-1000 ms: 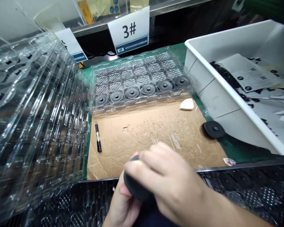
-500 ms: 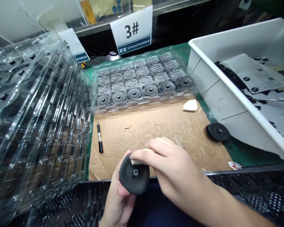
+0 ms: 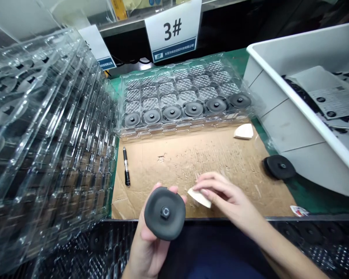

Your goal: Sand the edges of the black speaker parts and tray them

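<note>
My left hand (image 3: 151, 242) holds up a round, dark grey rubber disc (image 3: 164, 213) with a small central stud, its face turned towards me. My right hand (image 3: 225, 193) pinches a white wedge-shaped pad (image 3: 199, 197) just above the cardboard, to the right of the disc and apart from it. A second white pad (image 3: 243, 131) lies at the cardboard's far edge. Several similar discs sit in the front row of a clear blister tray (image 3: 186, 79). Another disc (image 3: 280, 167) lies flat at the right, beside the bin.
A tall stack of clear blister trays (image 3: 49, 135) rises at the left. A black-and-silver pen (image 3: 126, 166) lies on the cardboard sheet (image 3: 163, 174). A white bin (image 3: 291, 120) holding printed sheets stands at the right. More trays with dark discs lie along the near edge.
My right hand has moved off the disc to the right, taking the white pad with it. The disc's studded face now turns fully towards me. The view has shifted slightly.
</note>
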Action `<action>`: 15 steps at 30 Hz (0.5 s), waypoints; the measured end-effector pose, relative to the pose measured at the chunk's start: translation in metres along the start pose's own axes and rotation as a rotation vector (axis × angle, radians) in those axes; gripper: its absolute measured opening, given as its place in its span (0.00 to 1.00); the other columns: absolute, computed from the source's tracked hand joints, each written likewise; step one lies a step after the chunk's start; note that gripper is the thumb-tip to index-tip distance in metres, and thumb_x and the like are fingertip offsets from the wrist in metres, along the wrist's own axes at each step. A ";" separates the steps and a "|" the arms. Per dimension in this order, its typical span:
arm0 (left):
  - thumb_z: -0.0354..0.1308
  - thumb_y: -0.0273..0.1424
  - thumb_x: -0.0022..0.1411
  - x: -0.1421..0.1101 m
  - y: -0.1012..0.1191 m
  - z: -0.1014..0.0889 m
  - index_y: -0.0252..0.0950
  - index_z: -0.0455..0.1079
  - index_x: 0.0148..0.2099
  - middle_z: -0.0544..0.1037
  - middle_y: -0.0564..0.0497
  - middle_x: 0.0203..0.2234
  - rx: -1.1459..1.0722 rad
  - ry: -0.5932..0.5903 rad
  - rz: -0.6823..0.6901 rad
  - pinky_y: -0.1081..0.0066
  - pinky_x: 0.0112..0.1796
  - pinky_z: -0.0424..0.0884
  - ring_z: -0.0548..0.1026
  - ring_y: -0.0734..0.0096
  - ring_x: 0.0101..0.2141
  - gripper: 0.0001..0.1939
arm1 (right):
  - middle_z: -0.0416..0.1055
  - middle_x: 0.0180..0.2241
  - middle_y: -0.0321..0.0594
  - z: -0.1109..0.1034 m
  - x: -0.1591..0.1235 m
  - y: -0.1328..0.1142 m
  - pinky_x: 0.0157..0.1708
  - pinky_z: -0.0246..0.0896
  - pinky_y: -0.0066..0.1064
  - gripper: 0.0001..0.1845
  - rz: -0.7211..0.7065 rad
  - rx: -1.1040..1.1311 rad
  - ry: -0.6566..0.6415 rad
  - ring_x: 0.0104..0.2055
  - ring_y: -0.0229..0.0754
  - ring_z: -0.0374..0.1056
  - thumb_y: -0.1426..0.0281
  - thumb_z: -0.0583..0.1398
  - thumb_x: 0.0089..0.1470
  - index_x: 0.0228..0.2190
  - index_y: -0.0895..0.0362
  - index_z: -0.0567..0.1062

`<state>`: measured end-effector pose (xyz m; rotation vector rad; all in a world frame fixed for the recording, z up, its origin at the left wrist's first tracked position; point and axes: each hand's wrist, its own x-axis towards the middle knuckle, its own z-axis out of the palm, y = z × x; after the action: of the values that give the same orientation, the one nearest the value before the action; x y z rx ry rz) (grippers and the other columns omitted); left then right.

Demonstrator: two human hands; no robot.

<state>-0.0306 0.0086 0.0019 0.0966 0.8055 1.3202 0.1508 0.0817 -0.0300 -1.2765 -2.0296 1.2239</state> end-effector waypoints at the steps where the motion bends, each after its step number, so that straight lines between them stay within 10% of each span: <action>1: 0.64 0.42 0.46 0.000 0.000 0.000 0.49 0.73 0.46 0.79 0.57 0.44 -0.007 -0.002 -0.006 0.73 0.47 0.68 0.75 0.65 0.46 0.22 | 0.69 0.38 0.42 0.007 -0.004 0.009 0.41 0.67 0.33 0.11 0.028 -0.046 -0.024 0.42 0.42 0.69 0.73 0.54 0.56 0.34 0.55 0.76; 8: 0.65 0.42 0.42 -0.001 -0.002 0.003 0.49 0.73 0.46 0.79 0.56 0.44 -0.003 -0.015 -0.039 0.71 0.47 0.68 0.74 0.62 0.46 0.25 | 0.65 0.43 0.45 0.036 -0.021 0.026 0.29 0.68 0.33 0.15 0.082 -0.266 0.002 0.30 0.39 0.70 0.74 0.54 0.53 0.43 0.55 0.72; 15: 0.66 0.44 0.39 -0.004 -0.010 0.007 0.48 0.73 0.46 0.80 0.56 0.43 -0.006 -0.083 -0.076 0.69 0.47 0.67 0.75 0.63 0.44 0.27 | 0.72 0.35 0.43 0.000 0.002 -0.005 0.37 0.62 0.35 0.11 -0.038 -0.233 0.165 0.38 0.43 0.67 0.72 0.51 0.58 0.42 0.58 0.70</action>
<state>-0.0183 0.0053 0.0040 0.1144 0.7285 1.2388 0.1474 0.0827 -0.0256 -1.3871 -2.1100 0.8536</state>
